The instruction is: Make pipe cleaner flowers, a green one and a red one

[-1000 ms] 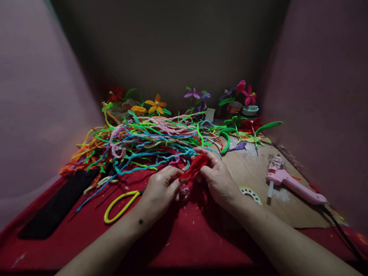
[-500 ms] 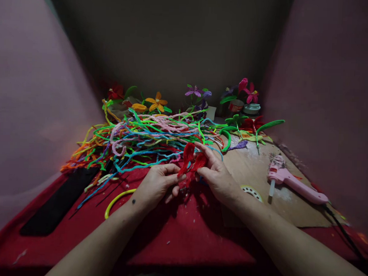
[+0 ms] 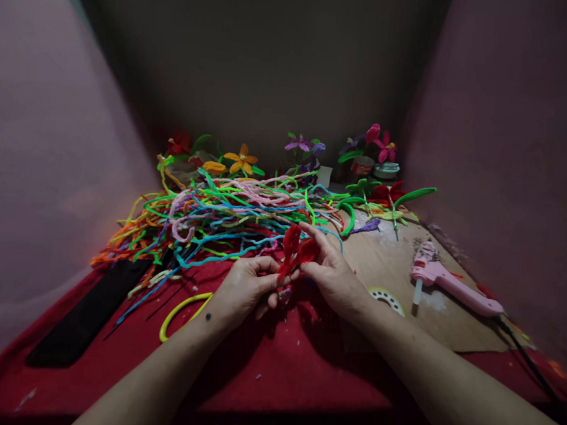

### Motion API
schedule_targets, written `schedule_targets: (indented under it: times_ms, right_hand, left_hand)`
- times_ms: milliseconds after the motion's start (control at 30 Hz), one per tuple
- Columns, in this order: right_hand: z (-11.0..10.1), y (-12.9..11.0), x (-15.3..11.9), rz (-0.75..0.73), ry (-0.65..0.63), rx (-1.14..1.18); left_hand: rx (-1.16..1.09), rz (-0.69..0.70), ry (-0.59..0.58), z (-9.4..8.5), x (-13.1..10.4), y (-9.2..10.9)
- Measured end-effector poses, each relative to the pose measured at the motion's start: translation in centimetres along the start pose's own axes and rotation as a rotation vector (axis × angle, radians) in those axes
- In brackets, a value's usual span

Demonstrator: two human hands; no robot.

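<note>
The red flower piece [image 3: 290, 242] is held above the red tabletop [image 3: 296, 386], between the two hands and about equally near to both: its narrow base is pinched by the left hand [image 3: 248, 292], while the petal on the right side is gripped by the right hand [image 3: 335, 270]. Two rounded, soft-looking petals are spread from this base like a V — the left one nearly upright, the other leaned toward the right hand. Beyond them, thin fuzzy stems [image 3: 246, 205] are heaped in wavy, tangled lines.
</note>
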State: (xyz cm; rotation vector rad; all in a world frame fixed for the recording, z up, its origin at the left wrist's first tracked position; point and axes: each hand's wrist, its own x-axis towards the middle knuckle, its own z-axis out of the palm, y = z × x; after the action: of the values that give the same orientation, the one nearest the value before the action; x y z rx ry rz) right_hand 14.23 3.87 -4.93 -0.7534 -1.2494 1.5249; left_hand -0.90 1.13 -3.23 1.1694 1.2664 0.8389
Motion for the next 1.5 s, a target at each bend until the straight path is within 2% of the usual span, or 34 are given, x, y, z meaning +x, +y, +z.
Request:
schedule_targets:
  times_ms: [233,367,500,667,800,867,933,1033,1167,1367,1500]
  right_hand:
    - [0.3,-0.3,0.1,-0.013,0.059,0.094]
    - [0.3,-0.4,0.1,-0.012,0.079,0.08]
    - [0.0,-0.2,0.3,-0.005,0.093,0.037]
    - [-0.5,0.2,0.5,0.025,0.108,0.07]
    - [-0.7,0.4,0.6,0.021,0.106,0.174]
    - [-0.8,0.5,0.5,0.017,0.09,0.192]
    - [-0.8,0.6,0.5,0.022,0.074,0.187]
    - [-0.6,0.6,0.4,0.041,0.062,0.193]
    - [-0.4,0.5,0.4,0.093,0.07,0.224]
    - [-0.2,0.4,0.2,0.12,0.142,0.15]
    - [-0.1,0.2,0.2,0.113,0.192,0.157]
  left_hand:
    - [0.015,-0.003,0.003,0.1,0.0,0.0]
    - [0.122,0.03,0.02,0.2,-0.2,0.2]
    - [0.354,0.216,0.053,-0.2,-0.2,-0.2]
    - [0.762,0.534,0.234,-0.6,-0.4,-1.3]
    - [1.034,0.594,0.234,-0.4,-0.9,-1.8]
    - [1.082,0.584,0.229,-0.3,-0.9,-1.6]
    - [1.026,0.556,0.214,-0.3,-0.8,-1.2]
    - [0.808,0.481,0.144,-0.2,-0.5,-0.2]
    - [0.459,0.292,0.017,0.2,-0.3,0.7]
    - [-0.02,-0.004,0.022,0.5,0.0,0.2]
    - [-0.125,-0.034,0.065,0.2,0.2,-0.1]
